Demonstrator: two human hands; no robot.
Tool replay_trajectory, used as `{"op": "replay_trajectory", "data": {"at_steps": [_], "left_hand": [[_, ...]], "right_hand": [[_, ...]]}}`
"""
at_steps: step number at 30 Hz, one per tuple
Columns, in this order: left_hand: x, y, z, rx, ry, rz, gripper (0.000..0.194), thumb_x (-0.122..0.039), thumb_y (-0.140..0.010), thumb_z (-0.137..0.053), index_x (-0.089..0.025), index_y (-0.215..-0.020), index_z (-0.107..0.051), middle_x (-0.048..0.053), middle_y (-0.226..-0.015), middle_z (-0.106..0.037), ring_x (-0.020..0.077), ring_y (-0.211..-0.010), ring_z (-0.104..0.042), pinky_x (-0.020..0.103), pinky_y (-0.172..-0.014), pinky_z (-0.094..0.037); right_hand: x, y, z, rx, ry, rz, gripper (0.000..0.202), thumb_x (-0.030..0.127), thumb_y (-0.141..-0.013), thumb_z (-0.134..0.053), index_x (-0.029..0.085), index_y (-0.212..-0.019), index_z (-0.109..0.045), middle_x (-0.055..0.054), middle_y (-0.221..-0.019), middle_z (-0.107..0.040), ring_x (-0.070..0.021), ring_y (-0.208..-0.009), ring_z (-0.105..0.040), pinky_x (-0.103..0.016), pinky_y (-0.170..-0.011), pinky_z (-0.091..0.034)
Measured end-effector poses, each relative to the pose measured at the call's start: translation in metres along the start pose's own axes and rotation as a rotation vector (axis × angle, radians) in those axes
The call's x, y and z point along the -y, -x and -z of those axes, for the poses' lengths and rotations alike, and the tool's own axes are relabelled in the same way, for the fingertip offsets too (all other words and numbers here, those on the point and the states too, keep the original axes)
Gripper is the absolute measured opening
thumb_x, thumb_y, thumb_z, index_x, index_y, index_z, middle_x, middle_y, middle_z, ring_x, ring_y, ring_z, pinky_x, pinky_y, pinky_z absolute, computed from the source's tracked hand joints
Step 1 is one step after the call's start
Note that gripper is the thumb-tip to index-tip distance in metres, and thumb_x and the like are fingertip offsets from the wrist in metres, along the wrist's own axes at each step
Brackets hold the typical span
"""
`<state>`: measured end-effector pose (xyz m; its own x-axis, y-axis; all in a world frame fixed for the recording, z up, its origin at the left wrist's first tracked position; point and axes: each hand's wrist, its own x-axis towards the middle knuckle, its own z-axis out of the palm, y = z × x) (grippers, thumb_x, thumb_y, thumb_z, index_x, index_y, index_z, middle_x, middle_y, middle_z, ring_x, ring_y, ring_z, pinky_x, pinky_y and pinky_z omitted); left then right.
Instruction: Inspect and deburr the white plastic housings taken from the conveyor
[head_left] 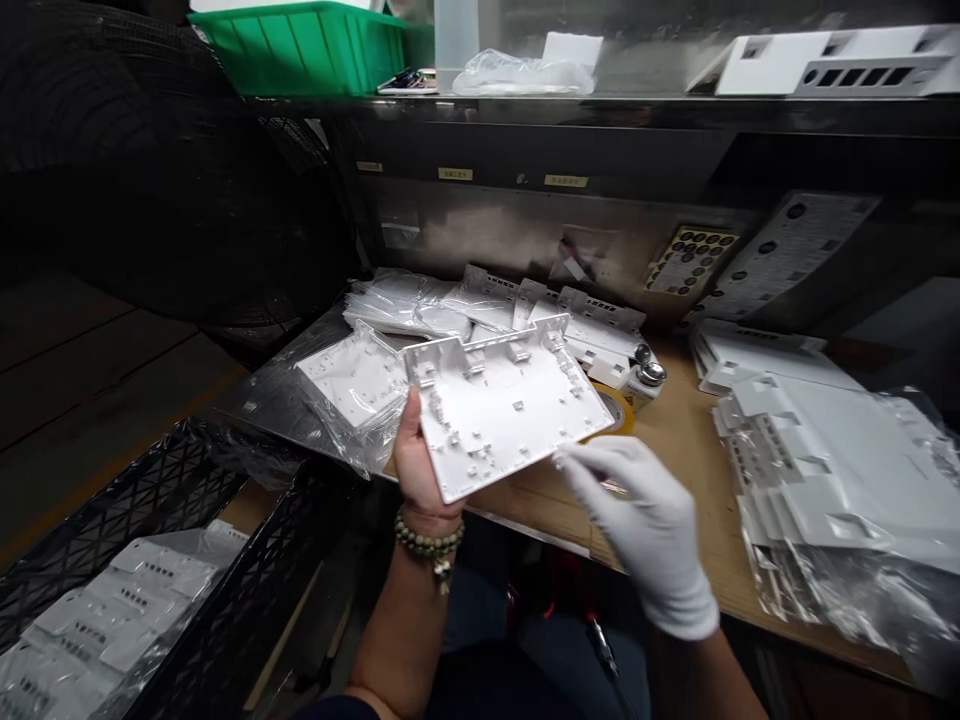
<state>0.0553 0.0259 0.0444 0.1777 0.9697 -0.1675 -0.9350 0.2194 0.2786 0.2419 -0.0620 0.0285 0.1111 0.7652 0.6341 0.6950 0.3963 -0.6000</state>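
My left hand (pixel 421 465) is bare, with a beaded bracelet at the wrist. It grips a white plastic housing panel (pixel 502 400) by its left side, tilted so that the moulded posts and clips inside face me. My right hand (pixel 637 520) wears a white glove. Its thumb and forefinger are pinched together close to the panel's lower right edge; whether something small is between them, I cannot make out. Behind the panel, on the left, another white housing (pixel 356 378) lies on clear plastic wrap. A roll of yellow tape (pixel 619 410) is partly hidden by the panel.
Stacked white housings in plastic (pixel 862 450) stand at the right of the bench. More white parts (pixel 409 300) lie at the back, near shiny round metal pieces (pixel 651 374). A black crate (pixel 187 620) holds wrapped housings at lower left. A shelf (pixel 525 112) overhangs the bench, bearing a green bin (pixel 307 50).
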Motion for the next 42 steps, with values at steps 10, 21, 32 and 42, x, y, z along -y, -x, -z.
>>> {"op": "replay_trajectory", "data": {"at_steps": [10, 21, 32, 42], "left_hand": [[-0.040, -0.001, 0.040, 0.195, 0.092, 0.102, 0.066, -0.061, -0.106, -0.021, -0.025, -0.148, -0.058, 0.007, -0.124, -0.077, 0.0299, -0.149, -0.042, 0.056, -0.129, -0.009], [-0.039, -0.006, 0.061, 0.461, 0.043, 0.193, 0.071, -0.064, -0.105, -0.021, -0.020, -0.143, -0.063, 0.011, -0.133, -0.072, 0.0298, -0.154, -0.034, 0.056, -0.129, 0.001], [-0.044, 0.004, 0.071, 0.769, 0.046, 0.414, 0.090, -0.073, -0.099, -0.003, -0.020, -0.155, -0.047, 0.008, -0.161, -0.045, 0.0272, -0.161, -0.007, 0.050, -0.126, 0.013], [-0.031, 0.019, 0.071, 0.773, 0.001, 0.461, 0.073, -0.049, -0.105, -0.004, -0.022, -0.153, -0.052, 0.006, -0.162, -0.047, 0.0234, -0.161, -0.011, 0.047, -0.127, 0.011]], "right_hand": [[-0.035, -0.002, 0.025, -0.073, 0.119, -0.006, 0.018, 0.016, -0.094, -0.072, 0.024, -0.109, -0.077, -0.004, -0.104, -0.073, -0.0155, -0.096, -0.070, -0.029, -0.091, -0.056], [-0.039, 0.013, 0.019, -0.027, 0.093, 0.015, 0.020, 0.014, -0.094, -0.071, 0.025, -0.111, -0.075, -0.003, -0.104, -0.072, -0.0141, -0.094, -0.070, -0.027, -0.087, -0.056], [-0.034, -0.032, 0.040, -0.256, 0.120, -0.004, 0.013, 0.022, -0.093, -0.073, 0.024, -0.105, -0.078, -0.004, -0.101, -0.074, -0.0192, -0.095, -0.070, -0.036, -0.091, -0.058], [-0.037, -0.063, 0.012, -0.178, -0.021, -0.061, 0.010, 0.025, -0.094, -0.071, 0.022, -0.101, -0.078, -0.005, -0.103, -0.076, -0.0190, -0.097, -0.071, -0.037, -0.094, -0.058]]}}
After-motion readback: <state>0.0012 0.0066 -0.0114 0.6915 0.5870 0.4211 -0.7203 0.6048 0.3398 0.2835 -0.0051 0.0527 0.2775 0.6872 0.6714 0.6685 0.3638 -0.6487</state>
